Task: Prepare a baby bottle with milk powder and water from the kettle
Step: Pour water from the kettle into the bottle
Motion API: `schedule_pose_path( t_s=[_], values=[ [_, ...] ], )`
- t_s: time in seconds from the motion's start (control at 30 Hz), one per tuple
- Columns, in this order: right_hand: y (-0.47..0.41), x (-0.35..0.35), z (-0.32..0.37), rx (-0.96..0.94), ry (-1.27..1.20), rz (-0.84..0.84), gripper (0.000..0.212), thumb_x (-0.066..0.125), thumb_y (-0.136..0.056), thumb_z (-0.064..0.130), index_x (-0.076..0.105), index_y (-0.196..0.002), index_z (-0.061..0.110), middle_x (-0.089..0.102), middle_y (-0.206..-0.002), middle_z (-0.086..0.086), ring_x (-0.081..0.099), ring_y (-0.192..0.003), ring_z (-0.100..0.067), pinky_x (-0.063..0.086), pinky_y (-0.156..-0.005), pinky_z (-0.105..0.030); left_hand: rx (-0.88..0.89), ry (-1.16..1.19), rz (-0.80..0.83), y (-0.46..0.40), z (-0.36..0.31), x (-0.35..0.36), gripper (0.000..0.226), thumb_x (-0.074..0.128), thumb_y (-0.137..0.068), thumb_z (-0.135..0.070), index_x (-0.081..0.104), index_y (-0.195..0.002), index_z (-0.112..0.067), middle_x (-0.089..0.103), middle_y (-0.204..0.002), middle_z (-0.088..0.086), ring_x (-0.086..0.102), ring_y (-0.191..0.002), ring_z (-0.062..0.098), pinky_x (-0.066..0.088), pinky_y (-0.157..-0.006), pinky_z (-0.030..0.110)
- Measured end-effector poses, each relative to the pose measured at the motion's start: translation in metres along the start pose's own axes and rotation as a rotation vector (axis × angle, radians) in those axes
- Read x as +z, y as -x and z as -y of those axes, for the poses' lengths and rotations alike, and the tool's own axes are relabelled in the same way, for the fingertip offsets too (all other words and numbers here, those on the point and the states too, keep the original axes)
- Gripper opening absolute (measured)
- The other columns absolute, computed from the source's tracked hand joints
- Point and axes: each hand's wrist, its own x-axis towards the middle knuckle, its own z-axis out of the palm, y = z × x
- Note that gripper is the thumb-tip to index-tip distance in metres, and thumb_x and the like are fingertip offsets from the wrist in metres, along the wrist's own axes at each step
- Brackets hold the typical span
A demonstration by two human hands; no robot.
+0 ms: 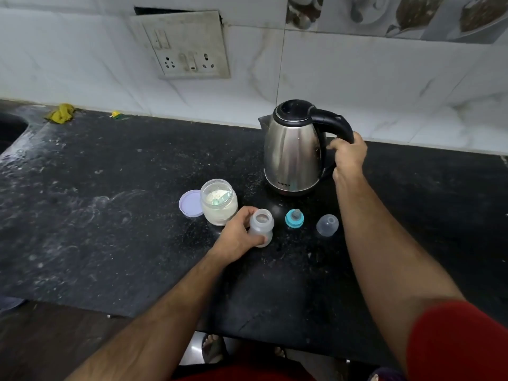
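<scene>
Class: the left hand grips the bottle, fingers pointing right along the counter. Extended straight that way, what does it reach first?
Past the bottle that the left hand already holds, probably the blue teat ring, then the clear cap; depth is uncertain.

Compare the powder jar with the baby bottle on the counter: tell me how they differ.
The powder jar is wider and partly filled with white powder, with a scoop inside; the baby bottle is narrower and looks nearly empty. The jar stands free beside its purple lid, while the bottle is gripped by the left hand. Both are translucent, upright and open on the black counter.
</scene>
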Motion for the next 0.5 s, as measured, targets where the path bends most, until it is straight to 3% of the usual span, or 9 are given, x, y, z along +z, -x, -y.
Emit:
schedule_pose_path(
  t_s=[0.17, 0.37, 0.5],
  values=[
    [-0.015, 0.0, -0.016, 0.031, -0.068, 0.0, 0.034, 0.057, -0.066, -0.016, 0.06, -0.074, 0.017, 0.055, -0.072, -0.001, 0.054, -0.075, -0.018, 0.048, -0.067, -0.027, 0.004, 0.007, 0.008, -0.001, 0.002, 0.0, 0.057, 0.083, -0.069, -0.002, 0.055, -0.114, -0.021, 0.066, -0.11, -0.008, 0.064, -0.105, 0.007, 0.051, -0.099, 0.032],
    [-0.027, -0.002, -0.02, 0.056, -0.049, 0.037, 0.034, 0.056, -0.065, -0.015, 0.061, -0.074, 0.018, 0.055, -0.071, -0.001, 0.054, -0.076, -0.019, 0.049, -0.072, -0.03, -0.001, 0.026, 0.015, -0.004, 0.0, -0.002, 0.058, 0.083, -0.064, -0.009, 0.054, -0.109, -0.03, 0.066, -0.111, -0.008, 0.064, -0.108, 0.012, 0.051, -0.101, 0.038],
    [-0.029, -0.004, -0.021, 0.045, -0.073, 0.056, 0.033, 0.053, -0.064, -0.017, 0.058, -0.068, 0.016, 0.051, -0.067, 0.001, 0.05, -0.069, -0.016, 0.046, -0.064, -0.026, 0.011, 0.025, 0.008, -0.005, -0.003, -0.004, 0.058, 0.083, -0.065, -0.007, 0.054, -0.11, -0.03, 0.066, -0.112, -0.007, 0.063, -0.11, 0.013, 0.05, -0.103, 0.039]
  ],
)
